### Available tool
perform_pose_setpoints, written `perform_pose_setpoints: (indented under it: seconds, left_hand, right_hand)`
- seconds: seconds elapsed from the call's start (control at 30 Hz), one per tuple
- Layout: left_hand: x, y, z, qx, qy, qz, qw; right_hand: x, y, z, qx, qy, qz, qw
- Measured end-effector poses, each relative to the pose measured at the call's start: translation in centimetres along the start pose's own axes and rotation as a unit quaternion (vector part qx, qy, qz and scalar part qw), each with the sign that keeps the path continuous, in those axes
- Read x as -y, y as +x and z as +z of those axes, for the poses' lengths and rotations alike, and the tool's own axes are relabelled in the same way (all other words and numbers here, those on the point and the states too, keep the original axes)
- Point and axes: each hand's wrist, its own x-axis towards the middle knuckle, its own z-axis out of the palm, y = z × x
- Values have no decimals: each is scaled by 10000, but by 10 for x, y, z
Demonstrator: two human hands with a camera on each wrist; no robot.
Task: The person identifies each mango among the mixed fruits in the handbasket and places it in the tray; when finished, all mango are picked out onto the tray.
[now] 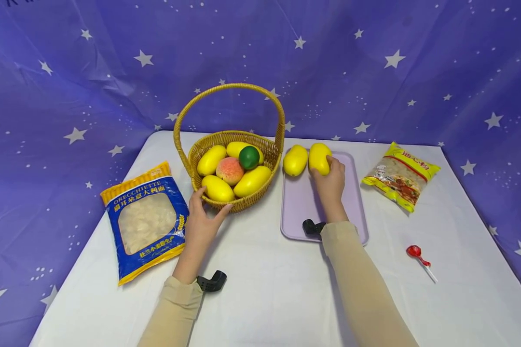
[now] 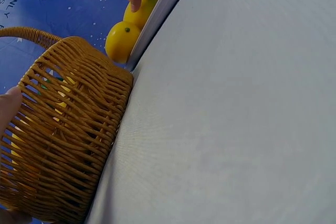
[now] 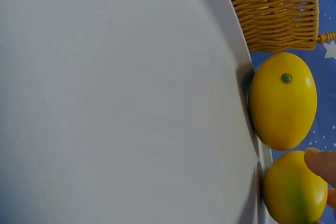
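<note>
My right hand (image 1: pixel 331 185) holds a yellow mango (image 1: pixel 319 156) at the far end of the lilac tray (image 1: pixel 301 231); thumb and fingers lie on opposite sides of it. Close by on its left is a second mango (image 3: pixel 283 100), with a green stem spot. My left hand (image 1: pixel 201 221) touches the near rim of the wicker basket (image 2: pixel 68 129), thumb and fingers spread apart. Inside the basket are several mangoes (image 1: pixel 253 181), a peach (image 1: pixel 230 170) and a small round green fruit (image 1: pixel 249 157). The palm side of the left hand is hidden.
A blue and yellow orecchiette bag (image 1: pixel 147 224) lies left of the basket. Right of the tray is a yellow noodle packet (image 1: pixel 401 176), with a red lollipop (image 1: pixel 414 251) nearer the front. A starry purple cloth (image 1: pixel 330 72) hangs behind the white table (image 1: pixel 260 299).
</note>
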Motion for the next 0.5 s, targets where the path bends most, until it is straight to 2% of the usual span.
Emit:
perform_pose_setpoints:
  seconds: [0.2, 0.5]
  left_hand:
    - [0, 1, 1, -14, 6, 35, 10000]
    - [1, 0, 1, -38, 24, 27, 10000]
  right_hand:
    - [5, -1, -2, 52, 17, -123, 9999]
    - [20, -4, -9, -283, 149, -635, 9975]
